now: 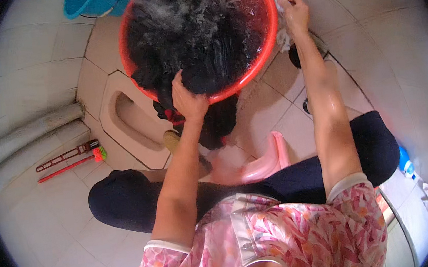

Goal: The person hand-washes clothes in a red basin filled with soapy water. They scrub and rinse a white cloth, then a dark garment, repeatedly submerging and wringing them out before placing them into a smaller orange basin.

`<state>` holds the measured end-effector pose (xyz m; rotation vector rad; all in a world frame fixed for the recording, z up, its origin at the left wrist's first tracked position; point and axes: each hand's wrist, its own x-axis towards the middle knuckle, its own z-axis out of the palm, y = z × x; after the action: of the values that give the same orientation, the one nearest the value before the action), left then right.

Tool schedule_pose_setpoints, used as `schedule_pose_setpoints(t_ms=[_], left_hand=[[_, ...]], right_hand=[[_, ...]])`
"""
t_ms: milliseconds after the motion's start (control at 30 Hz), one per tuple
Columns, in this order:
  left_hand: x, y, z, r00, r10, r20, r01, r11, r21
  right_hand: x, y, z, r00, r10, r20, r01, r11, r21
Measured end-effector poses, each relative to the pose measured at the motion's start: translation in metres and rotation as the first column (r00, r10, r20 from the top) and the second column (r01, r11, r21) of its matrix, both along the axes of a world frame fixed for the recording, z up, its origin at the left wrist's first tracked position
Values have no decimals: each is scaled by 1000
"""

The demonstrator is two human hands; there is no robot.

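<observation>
A large red plastic basin (273,23) stands before me, holding water and dark wet clothing (210,52). Over its near rim, part of the black cloth (221,125) hangs down outside, with some red on it. My left hand (189,101) is at that near rim, its fingers closed on a fold of the dark clothing. To the right of the basin, my right hand (297,15) pinches a crumpled white item (284,40), perhaps a cloth or a plastic bag, hanging beside the rim.
A squat toilet (105,109) is set in the tiled floor left of the basin. A blue bucket (87,2) stands at the upper left. Two long-handled brushes (69,159) lie by the pipes (32,135). A pink plastic object (260,167) is between my legs; a blue bottle (406,161) is at right.
</observation>
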<state>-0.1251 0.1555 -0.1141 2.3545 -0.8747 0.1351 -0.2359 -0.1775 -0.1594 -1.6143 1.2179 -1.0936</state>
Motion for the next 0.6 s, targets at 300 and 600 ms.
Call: schedule_pose_setpoints(t_ms=[300,600], left_hand=[[-4,-8,3,1000,-26,-1,26,999,-46],[-1,-2,3,1000,-15,15,15,1000,-17]], right_hand=[[-68,13,-115,942,167,-290,-152,986,72],[-52,10,-55,971,38,-234,54,926,374]])
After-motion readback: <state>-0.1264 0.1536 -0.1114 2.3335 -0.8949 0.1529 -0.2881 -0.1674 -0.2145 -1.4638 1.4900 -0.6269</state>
